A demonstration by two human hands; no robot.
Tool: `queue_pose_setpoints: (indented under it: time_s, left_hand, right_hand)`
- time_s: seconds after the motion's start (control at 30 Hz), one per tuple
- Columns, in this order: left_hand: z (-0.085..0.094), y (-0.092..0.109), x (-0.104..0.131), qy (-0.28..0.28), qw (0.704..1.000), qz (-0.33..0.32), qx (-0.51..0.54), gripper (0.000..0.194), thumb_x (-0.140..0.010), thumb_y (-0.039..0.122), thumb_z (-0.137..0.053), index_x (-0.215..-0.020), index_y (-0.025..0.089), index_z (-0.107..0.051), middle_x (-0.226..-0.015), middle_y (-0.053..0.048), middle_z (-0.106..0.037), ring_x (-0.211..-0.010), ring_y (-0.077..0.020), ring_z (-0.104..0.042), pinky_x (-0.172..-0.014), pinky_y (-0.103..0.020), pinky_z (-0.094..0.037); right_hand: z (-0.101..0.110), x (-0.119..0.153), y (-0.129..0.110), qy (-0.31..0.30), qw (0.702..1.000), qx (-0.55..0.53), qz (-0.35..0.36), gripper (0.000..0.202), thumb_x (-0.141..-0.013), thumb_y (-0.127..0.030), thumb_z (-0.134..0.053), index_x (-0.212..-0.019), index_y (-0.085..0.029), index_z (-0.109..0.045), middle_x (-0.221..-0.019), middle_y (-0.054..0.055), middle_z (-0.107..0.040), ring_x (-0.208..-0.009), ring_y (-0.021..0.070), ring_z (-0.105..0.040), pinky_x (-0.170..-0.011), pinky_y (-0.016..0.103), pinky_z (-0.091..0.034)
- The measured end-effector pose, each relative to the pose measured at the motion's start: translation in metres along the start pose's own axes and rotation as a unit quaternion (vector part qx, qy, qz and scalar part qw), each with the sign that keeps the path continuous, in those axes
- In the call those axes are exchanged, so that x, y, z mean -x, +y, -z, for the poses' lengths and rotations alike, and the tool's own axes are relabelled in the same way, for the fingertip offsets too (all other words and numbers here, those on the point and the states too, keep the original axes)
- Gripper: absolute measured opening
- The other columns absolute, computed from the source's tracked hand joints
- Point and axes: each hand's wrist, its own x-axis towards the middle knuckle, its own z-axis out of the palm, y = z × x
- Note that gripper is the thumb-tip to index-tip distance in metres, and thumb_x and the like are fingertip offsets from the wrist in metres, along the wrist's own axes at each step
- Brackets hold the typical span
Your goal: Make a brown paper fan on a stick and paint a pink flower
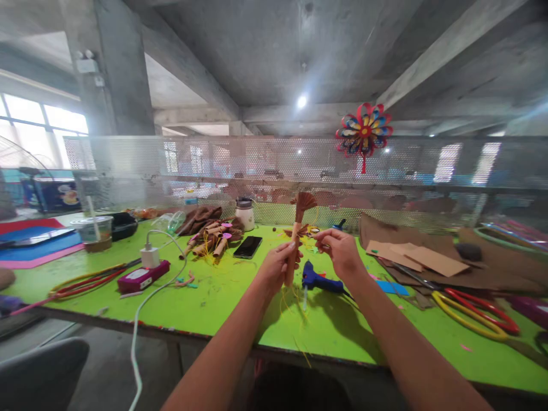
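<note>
My left hand is wrapped round a brown paper tube craft, which stands nearly upright above the table. Its top flares into a pleated dark brown fan, and a smaller pleated piece sticks out lower down. Thin yellow strands hang beneath it. Just right of the craft, my right hand has its fingertips pinched together, close to the paper but apart from it. What they hold, if anything, is too small to make out. A blue hot glue gun is on the table below, between my two hands.
Similar paper tubes lie piled at left, near a black phone and a jar. A white cable crosses the front edge by a purple power strip. Red-yellow scissors and brown paper are at right.
</note>
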Motion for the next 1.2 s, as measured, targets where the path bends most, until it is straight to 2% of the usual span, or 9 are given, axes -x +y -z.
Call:
queue_pose_setpoints:
  time_s: [0.07,0.17,0.3,0.47,0.73,1.2]
  left_hand:
    - [0.001,0.000,-0.001,0.004,1.000,-0.002,-0.003,0.033,-0.069,0.035,-0.076,-0.090,0.011,-0.067,-0.070,-0.003,-0.062,-0.060,-0.0092,-0.054,-0.057,-0.021,-0.041]
    - [0.002,-0.001,-0.002,0.000,1.000,-0.001,-0.008,0.040,-0.063,0.039,-0.081,-0.090,0.011,-0.068,-0.071,-0.003,-0.062,-0.061,-0.0095,-0.055,-0.058,-0.021,-0.042]
    - [0.000,0.000,-0.001,-0.015,1.000,0.006,-0.021,0.041,-0.061,0.038,-0.083,-0.089,0.012,-0.069,-0.071,-0.003,-0.063,-0.061,-0.0090,-0.055,-0.058,-0.021,-0.041]
    - [-0.004,0.001,0.003,-0.026,0.999,0.019,-0.037,0.037,-0.063,0.035,-0.082,-0.088,0.012,-0.070,-0.075,-0.004,-0.065,-0.063,-0.0102,-0.055,-0.059,-0.022,-0.041]
    - [-0.004,0.001,0.003,-0.036,0.999,0.007,-0.032,0.038,-0.064,0.037,-0.082,-0.090,0.012,-0.070,-0.075,-0.004,-0.064,-0.064,-0.0098,-0.054,-0.061,-0.022,-0.041]
    - [-0.006,-0.002,0.003,-0.014,0.992,0.010,-0.128,0.040,-0.061,0.048,-0.080,-0.082,0.014,-0.073,-0.071,-0.002,-0.063,-0.055,-0.0079,-0.050,-0.053,-0.022,-0.035]
  right_hand:
    - [-0.001,0.000,0.003,0.018,1.000,-0.005,-0.021,0.006,-0.050,-0.020,-0.064,-0.053,-0.016,-0.063,-0.054,0.001,-0.060,-0.051,0.0113,-0.053,-0.048,0.025,-0.039]
    - [-0.005,0.002,0.005,0.007,0.999,-0.014,-0.035,0.017,-0.050,-0.023,-0.069,-0.066,-0.016,-0.068,-0.067,0.003,-0.066,-0.060,0.0131,-0.057,-0.053,0.025,-0.043]
    - [-0.009,0.002,0.005,-0.023,0.999,-0.025,0.016,0.031,-0.055,-0.030,-0.076,-0.082,-0.017,-0.068,-0.075,0.003,-0.068,-0.064,0.0137,-0.057,-0.056,0.026,-0.043]
    - [-0.008,0.000,0.005,0.003,0.997,-0.044,0.060,0.026,-0.060,-0.035,-0.078,-0.071,-0.016,-0.065,-0.059,-0.002,-0.059,-0.053,0.0098,-0.048,-0.056,0.027,-0.038]
    - [-0.006,0.002,0.004,-0.037,0.993,-0.090,0.060,0.028,-0.062,-0.040,-0.078,-0.067,-0.018,-0.061,-0.058,-0.003,-0.055,-0.054,0.0105,-0.047,-0.057,0.028,-0.038]
    - [-0.003,-0.002,-0.002,0.029,0.994,-0.065,0.084,0.029,-0.059,-0.039,-0.076,-0.061,-0.019,-0.054,-0.049,-0.006,-0.044,-0.045,0.0075,-0.035,-0.045,0.024,-0.027]
